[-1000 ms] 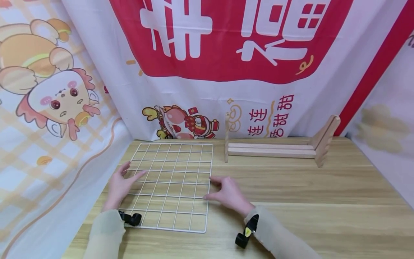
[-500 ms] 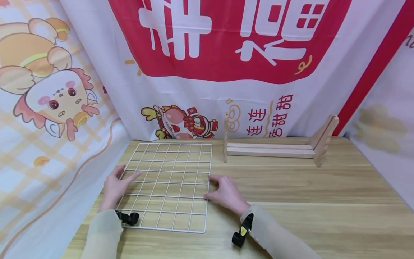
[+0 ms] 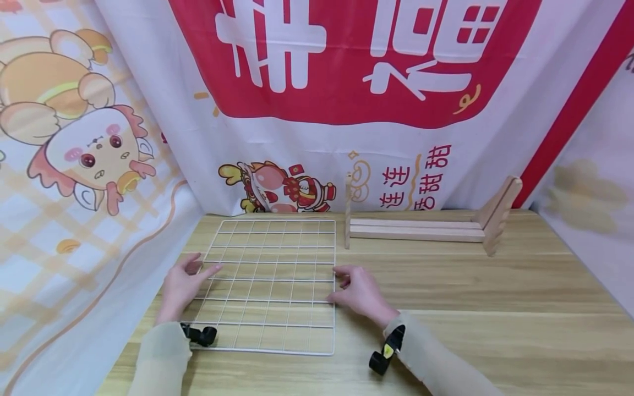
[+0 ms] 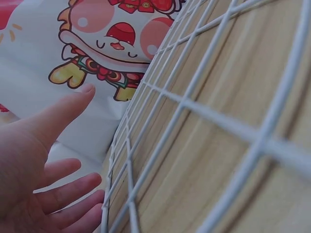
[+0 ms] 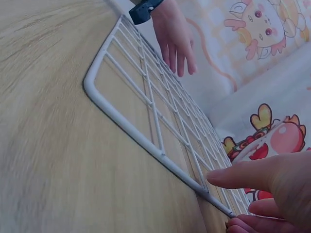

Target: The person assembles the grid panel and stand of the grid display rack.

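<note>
On the left part of the wooden tabletop [image 3: 470, 297] lies the white wire grid [image 3: 272, 280], apparently flat, with your two hands at its opposite long sides. Your left hand [image 3: 180, 283] is spread wide at the left edge: in the left wrist view the thumb stands well away from the fingers, whose tips meet or almost meet the outer wire, and nothing is held. Your right hand [image 3: 360, 291] is at the right edge, thumb and forefinger parted, the thumb reaching over the border wire and other fingertips down beside it; you have contact there, but I can't tell whether you are pinching the wire or merely touching it. Beyond the grid, to the right and near the back of the tabletop, stands a wooden stand [image 3: 416, 231], apart from both hands. I'd judge the step in hand to be placing or squaring the grid, or getting a hold on it from both sides. If you mean to lift it, the next move probably calls for closing the left thumb and fingers on their edge, firming up the right, then raising both sides evenly so it doesn't tip.
</note>
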A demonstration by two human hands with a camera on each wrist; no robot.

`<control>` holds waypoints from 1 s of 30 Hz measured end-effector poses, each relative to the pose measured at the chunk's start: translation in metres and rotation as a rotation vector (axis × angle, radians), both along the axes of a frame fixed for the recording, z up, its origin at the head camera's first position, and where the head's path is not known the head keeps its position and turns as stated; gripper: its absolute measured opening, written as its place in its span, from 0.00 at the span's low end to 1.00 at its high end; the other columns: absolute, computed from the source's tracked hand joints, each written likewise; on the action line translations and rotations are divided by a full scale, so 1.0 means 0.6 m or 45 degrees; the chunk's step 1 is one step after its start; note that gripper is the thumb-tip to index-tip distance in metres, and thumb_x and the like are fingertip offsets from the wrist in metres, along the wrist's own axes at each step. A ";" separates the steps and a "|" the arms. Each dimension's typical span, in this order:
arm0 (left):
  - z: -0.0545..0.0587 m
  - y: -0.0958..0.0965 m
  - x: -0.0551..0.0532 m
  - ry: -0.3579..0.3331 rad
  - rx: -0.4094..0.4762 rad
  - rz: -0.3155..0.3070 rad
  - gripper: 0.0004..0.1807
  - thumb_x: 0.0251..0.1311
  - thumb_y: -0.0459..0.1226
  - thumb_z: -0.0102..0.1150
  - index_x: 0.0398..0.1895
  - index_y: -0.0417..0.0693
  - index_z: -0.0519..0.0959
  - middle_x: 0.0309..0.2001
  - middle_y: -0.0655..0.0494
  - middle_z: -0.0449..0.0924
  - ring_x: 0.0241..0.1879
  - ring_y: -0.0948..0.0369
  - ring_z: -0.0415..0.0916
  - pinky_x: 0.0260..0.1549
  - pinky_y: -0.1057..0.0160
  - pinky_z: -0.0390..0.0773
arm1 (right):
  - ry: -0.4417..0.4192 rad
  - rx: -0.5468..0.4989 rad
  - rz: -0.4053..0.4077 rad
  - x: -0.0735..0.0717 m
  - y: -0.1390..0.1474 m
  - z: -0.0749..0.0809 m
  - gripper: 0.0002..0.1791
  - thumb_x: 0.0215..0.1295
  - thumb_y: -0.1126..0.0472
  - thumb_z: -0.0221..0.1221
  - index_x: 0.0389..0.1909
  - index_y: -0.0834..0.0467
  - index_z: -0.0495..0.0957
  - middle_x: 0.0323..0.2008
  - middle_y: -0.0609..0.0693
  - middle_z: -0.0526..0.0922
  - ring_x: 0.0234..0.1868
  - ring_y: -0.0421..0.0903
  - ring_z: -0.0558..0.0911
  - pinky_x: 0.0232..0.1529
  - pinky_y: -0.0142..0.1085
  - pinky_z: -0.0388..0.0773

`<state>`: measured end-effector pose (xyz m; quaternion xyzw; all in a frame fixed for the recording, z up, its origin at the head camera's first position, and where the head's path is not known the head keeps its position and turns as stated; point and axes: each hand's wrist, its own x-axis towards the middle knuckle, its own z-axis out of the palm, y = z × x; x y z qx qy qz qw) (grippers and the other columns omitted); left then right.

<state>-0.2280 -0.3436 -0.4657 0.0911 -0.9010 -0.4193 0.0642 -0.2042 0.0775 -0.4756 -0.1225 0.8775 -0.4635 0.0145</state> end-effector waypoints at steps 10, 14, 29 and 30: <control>0.000 -0.014 -0.007 -0.099 0.122 -0.008 0.55 0.55 0.61 0.72 0.77 0.38 0.61 0.65 0.34 0.72 0.66 0.40 0.70 0.67 0.42 0.66 | -0.121 -0.114 -0.018 0.007 0.031 0.001 0.38 0.47 0.59 0.80 0.61 0.65 0.79 0.54 0.58 0.84 0.42 0.48 0.85 0.39 0.38 0.85; -0.001 -0.023 -0.011 -0.136 0.178 -0.034 0.50 0.59 0.58 0.71 0.76 0.38 0.63 0.65 0.36 0.73 0.63 0.46 0.73 0.64 0.51 0.72 | -0.105 -0.114 -0.015 0.008 0.032 -0.001 0.37 0.48 0.59 0.80 0.60 0.65 0.80 0.54 0.58 0.84 0.40 0.45 0.86 0.38 0.36 0.85; -0.012 -0.046 -0.040 -0.124 0.256 -0.013 0.25 0.66 0.40 0.67 0.61 0.33 0.78 0.46 0.55 0.87 0.32 0.76 0.78 0.33 0.76 0.79 | -0.057 -0.112 0.039 0.012 0.042 -0.001 0.34 0.51 0.59 0.78 0.59 0.66 0.80 0.51 0.61 0.85 0.37 0.43 0.87 0.38 0.34 0.85; -0.010 -0.046 -0.041 -0.122 0.250 -0.002 0.25 0.66 0.40 0.68 0.61 0.34 0.79 0.43 0.59 0.87 0.32 0.75 0.78 0.32 0.76 0.79 | -0.053 -0.116 0.036 0.011 0.043 -0.002 0.33 0.52 0.60 0.78 0.59 0.67 0.80 0.50 0.61 0.86 0.36 0.42 0.87 0.37 0.34 0.85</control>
